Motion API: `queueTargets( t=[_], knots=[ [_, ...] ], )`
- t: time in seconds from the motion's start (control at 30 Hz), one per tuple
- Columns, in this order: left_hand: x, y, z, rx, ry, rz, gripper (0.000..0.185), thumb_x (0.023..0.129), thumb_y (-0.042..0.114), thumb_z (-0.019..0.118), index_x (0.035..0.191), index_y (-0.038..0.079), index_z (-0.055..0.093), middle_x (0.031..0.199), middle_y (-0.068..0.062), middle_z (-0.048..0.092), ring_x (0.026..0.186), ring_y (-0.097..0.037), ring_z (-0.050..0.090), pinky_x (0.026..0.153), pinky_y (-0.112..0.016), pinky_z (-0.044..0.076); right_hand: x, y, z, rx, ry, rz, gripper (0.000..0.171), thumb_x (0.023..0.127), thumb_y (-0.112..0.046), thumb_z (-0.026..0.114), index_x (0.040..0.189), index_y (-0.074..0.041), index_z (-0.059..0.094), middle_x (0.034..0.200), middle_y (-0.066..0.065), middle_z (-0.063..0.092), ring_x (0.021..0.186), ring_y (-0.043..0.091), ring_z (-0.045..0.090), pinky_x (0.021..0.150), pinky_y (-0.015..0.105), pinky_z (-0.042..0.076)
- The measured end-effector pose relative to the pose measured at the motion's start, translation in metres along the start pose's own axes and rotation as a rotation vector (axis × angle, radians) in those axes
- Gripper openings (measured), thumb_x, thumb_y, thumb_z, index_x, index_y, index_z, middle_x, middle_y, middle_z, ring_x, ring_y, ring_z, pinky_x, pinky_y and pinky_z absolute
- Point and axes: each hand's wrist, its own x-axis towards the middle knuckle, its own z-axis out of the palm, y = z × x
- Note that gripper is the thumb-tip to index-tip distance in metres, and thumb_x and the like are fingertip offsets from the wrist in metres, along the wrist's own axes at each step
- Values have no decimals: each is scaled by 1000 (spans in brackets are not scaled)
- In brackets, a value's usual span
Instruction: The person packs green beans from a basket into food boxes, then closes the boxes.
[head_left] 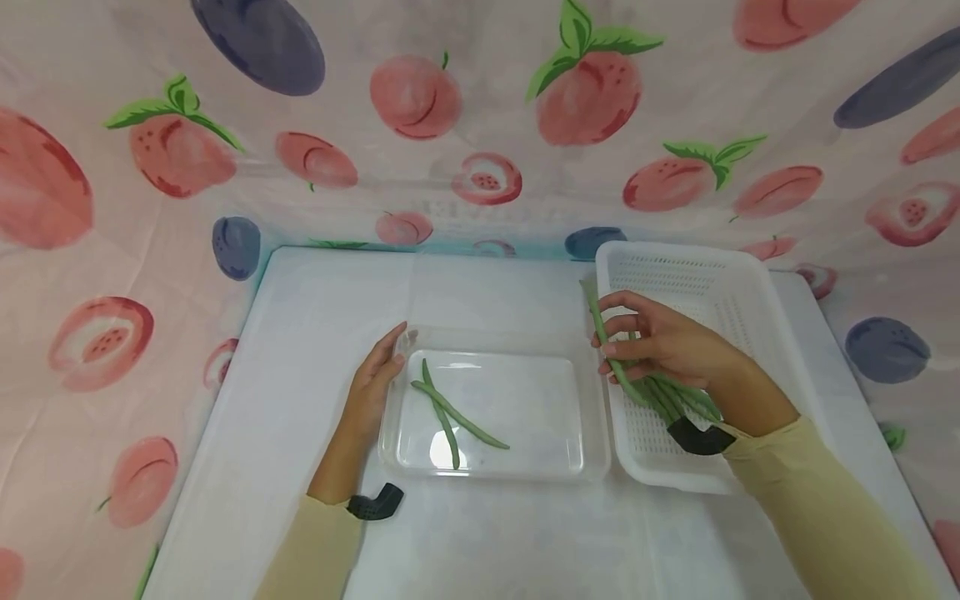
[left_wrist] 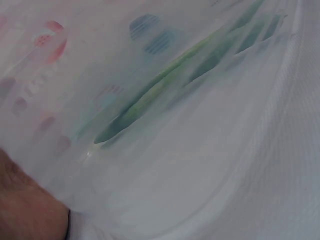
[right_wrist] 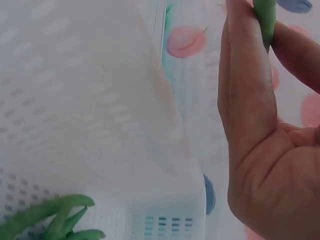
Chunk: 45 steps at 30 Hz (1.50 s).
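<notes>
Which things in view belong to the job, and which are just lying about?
Looks like part of the job:
- bean in the right grip
- two crossed beans
- clear tray under them
- bean pile
- white basket holding the pile

Likely just surroundings, nothing loose:
- fruit-print cloth
- white table
- black wrist pieces

along the back and both sides, a pale pink sheet (head_left: 495, 92) with faint creases, printed with rounded pink-red fruits (head_left: 588, 100), some topped by bright green leaves (head_left: 626, 39), others shown cut open around red-dotted centres, plus dark slate-blue ovals (head_left: 258, 42). below, a flat white counter (head_left: 487, 537), bordered at the far edge by a thin turquoise band (head_left: 453, 251).
</notes>
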Motion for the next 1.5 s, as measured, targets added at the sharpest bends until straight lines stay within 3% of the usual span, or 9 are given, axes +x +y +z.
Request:
queueTargets(
  t=[0.3,0.5,1.0,1.27,1.5],
  knots=[
    [1,0,1,11,9,-16,50,107,40,47,156,32,41,163,14,38,150,-22,39,114,-57,42,9,-1,14,-28,-6,0,51,97,-2,66,139,-9,38,112,7,66,88,25,76,72,39,65],
    [2,0,2,6,5,-10,51,107,40,47,157,30,40,163,14,38,150,-22,39,115,-56,42,13,-3,21,-32,-6,-12,43,96,-1,67,132,-12,46,110,5,67,86,24,76,73,41,65],
    [0,2,2,32,12,-12,49,108,37,45,156,32,41,165,15,34,153,-21,33,118,-57,37,24,-9,37,-57,-30,28,53,95,-4,70,140,-9,41,111,7,67,85,26,76,70,39,65],
    [-2,3,1,24,11,-12,49,108,37,45,157,29,40,164,13,36,152,-22,35,117,-57,39,32,-12,45,-60,-49,40,48,96,-3,69,137,-10,45,110,7,67,87,34,75,70,38,65],
    [-1,3,1,14,4,2,50,108,36,46,157,27,40,164,12,37,152,-21,35,118,-55,38,39,-16,53,-71,-62,58,52,93,-7,74,137,-11,46,106,10,65,86,32,74,71,40,65]
  ],
)
